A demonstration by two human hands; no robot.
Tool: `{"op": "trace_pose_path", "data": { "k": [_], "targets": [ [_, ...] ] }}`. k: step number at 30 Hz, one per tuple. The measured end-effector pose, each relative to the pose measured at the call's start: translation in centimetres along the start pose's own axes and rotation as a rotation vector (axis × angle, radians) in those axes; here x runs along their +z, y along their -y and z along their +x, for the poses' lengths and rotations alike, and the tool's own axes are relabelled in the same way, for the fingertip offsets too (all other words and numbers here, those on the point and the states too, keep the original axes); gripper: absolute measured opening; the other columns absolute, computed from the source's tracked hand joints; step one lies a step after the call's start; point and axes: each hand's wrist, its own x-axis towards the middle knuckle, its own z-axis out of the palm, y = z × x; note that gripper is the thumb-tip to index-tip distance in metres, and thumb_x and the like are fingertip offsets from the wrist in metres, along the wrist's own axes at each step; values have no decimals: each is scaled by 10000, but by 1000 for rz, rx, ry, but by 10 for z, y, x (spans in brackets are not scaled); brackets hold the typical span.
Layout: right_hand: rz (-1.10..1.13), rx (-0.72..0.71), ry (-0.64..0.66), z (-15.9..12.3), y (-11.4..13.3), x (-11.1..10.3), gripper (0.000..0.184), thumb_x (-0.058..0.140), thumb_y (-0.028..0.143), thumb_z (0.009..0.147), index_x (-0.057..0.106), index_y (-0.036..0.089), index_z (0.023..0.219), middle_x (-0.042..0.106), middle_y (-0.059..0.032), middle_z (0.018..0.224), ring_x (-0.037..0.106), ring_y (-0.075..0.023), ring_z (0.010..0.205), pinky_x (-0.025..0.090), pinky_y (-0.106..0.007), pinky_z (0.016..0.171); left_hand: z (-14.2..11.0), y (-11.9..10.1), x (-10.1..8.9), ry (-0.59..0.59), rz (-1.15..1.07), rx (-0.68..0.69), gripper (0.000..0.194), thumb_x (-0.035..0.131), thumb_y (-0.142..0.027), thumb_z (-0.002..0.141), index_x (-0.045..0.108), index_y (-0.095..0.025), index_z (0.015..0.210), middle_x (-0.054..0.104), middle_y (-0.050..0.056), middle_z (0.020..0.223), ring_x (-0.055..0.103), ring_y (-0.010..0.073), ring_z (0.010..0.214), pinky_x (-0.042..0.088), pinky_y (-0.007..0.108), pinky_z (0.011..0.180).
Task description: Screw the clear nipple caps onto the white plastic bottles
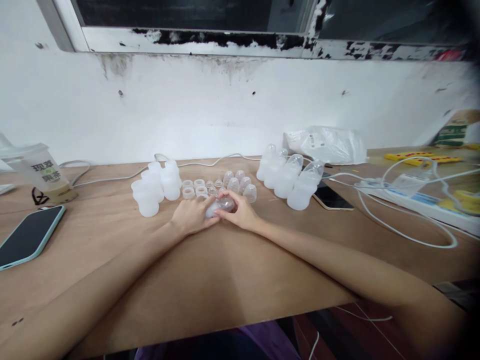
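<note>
My left hand (192,215) and my right hand (242,212) meet at the middle of the wooden table (210,280), both closed around a small clear plastic bottle (220,205) lying between them. Just behind the hands lie several white rings (194,188) and several clear domed caps (240,184). To the left stands a cluster of open white bottle bodies (155,187). On the right, several capped bottles (290,176) stand in a slanted row.
A phone in a teal case (28,235) lies at the left near a drink cup (47,172). Another phone (332,199) lies by the capped bottles. A plastic bag (326,144), a power strip (412,197) and white cables (408,235) fill the right side.
</note>
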Motion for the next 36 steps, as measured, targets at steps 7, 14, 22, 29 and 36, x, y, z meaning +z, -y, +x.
{"op": "trace_pose_path", "data": {
  "k": [7,14,22,29,36],
  "targets": [
    [-324,-189,-45,-2,-12,-21,304,501,393,724,458,189,945,566,-56,960,540,-174,830,427,-287,666,-1,3,-3,-16,3,-40,559,306,-642,725,450,-203,1040,581,84,849,575,232,755,421,281,578],
    [-683,-117,0,-3,-22,-30,312,453,423,749,508,169,920,555,-86,954,544,-201,782,409,-296,621,-1,4,-1,-28,-9,-122,555,298,-640,729,448,-212,1049,579,83,854,572,237,761,420,290,583],
    [-825,-122,46,5,-38,-30,501,487,443,739,434,126,1123,532,-132,1027,452,-269,966,345,-396,829,-1,10,-4,-21,-44,-132,571,272,-644,735,418,-222,1090,585,85,887,579,247,758,430,310,574],
    [-905,-96,-59,1,-33,-27,569,474,472,723,398,144,1181,318,-160,1273,192,-315,1206,140,-519,953,-1,9,-3,-9,-49,-115,577,260,-643,738,429,-210,1079,592,93,877,573,265,776,437,329,577],
    [-994,5,-38,2,-47,-26,643,376,483,776,288,81,1270,202,-198,1346,43,-340,1255,46,-557,956,-1,8,-5,26,-25,-117,593,232,-644,743,403,-210,1109,584,101,911,561,278,823,439,338,592]
  ]
}}
